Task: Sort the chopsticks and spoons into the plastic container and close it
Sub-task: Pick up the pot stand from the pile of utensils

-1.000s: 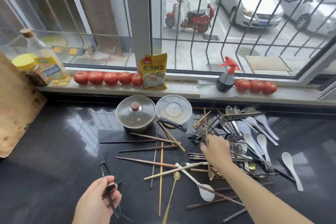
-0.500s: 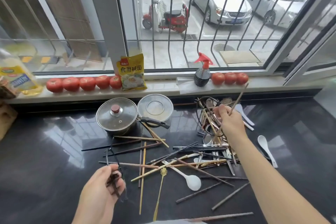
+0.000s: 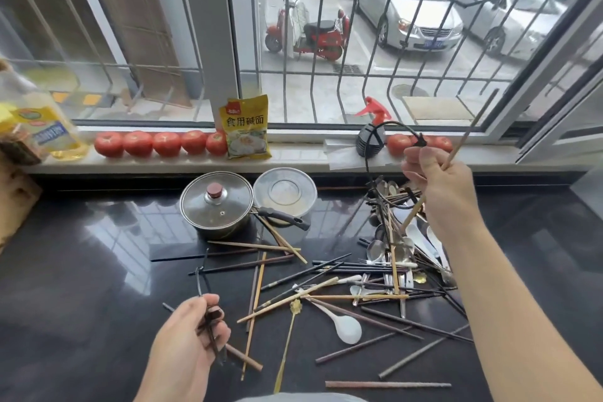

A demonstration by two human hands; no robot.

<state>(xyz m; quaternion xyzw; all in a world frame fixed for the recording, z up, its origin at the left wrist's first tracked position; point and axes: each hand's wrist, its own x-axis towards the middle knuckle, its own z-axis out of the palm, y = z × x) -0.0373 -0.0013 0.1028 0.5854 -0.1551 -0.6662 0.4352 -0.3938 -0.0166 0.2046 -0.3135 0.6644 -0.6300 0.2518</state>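
My right hand (image 3: pixel 437 183) is raised above the heap and grips a light wooden chopstick (image 3: pixel 463 140) that slants up to the right, along with a black looped cord (image 3: pixel 388 127). My left hand (image 3: pixel 189 343) is low at the front and holds a few dark chopsticks (image 3: pixel 208 326). Several chopsticks (image 3: pixel 293 271) of wood and dark lacquer lie scattered over the black counter. White and metal spoons (image 3: pixel 421 245) are heaped under my right hand, and one white spoon (image 3: pixel 346 328) lies alone in front. A round clear plastic container (image 3: pixel 285 191) stands behind the heap.
A steel pot with a glass lid (image 3: pixel 217 202) and black handle stands left of the container. On the window sill (image 3: pixel 293 161) sit tomatoes (image 3: pixel 160 142), a yellow packet (image 3: pixel 246 127), a spray bottle (image 3: pixel 370 134) and an oil bottle (image 3: pixel 42 127). A wooden board (image 3: pixel 13 206) leans at far left.
My right hand has lifted from the heap with the wooden chopstick, higher than before, and a black cord now hangs from it. My left hand has kept its dark chopsticks.
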